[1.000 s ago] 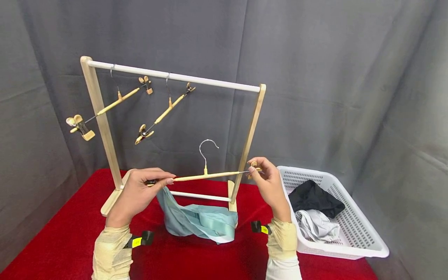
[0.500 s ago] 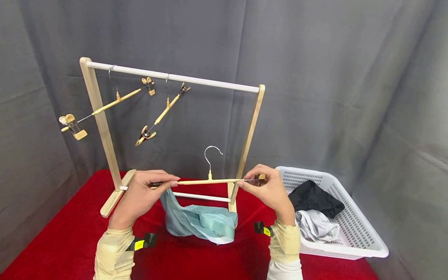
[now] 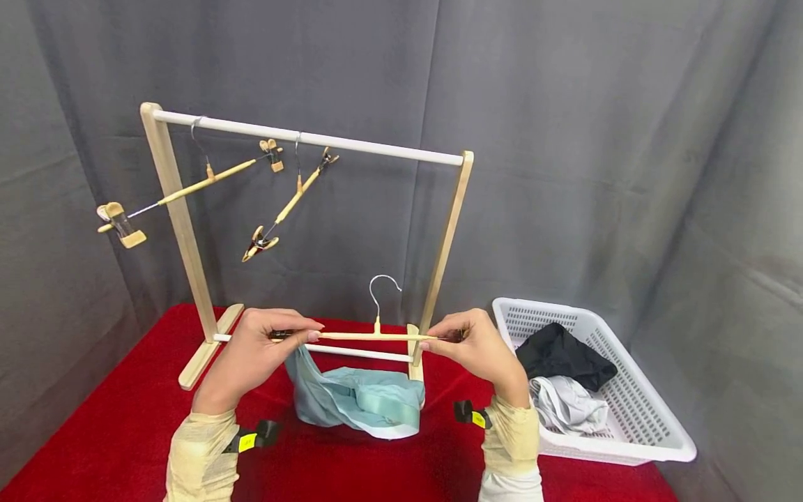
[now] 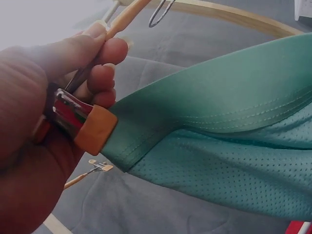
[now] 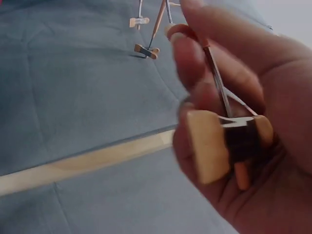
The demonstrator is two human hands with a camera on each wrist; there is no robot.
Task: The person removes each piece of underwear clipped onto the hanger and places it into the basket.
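Observation:
Both my hands hold a wooden clip hanger [image 3: 357, 336] level in front of me, its metal hook pointing up. My left hand [image 3: 251, 352] pinches the bar's left end between thumb and fingers. There, in the left wrist view, a wooden-tipped clip [image 4: 96, 129] bites the waistband corner of a teal perforated garment [image 4: 204, 146]. The rest of the teal garment [image 3: 351, 401] droops down over the red cloth. At the other end my right hand [image 3: 479, 352] pinches the bar, with the right clip [image 5: 224, 141] inside the palm and no fabric in it.
Ahead stands a wooden rack [image 3: 307, 137] with a white rail. Two more clip hangers [image 3: 201, 185] hang on its left half. On the right, a white basket [image 3: 652, 411] holds a black garment [image 3: 564, 355] and a light grey garment [image 3: 567, 404].
The hanger's right end has come down, so the bar is now level and lower. My right hand has shifted from the right clip inward onto the bar. The hanging hangers have swung slightly.

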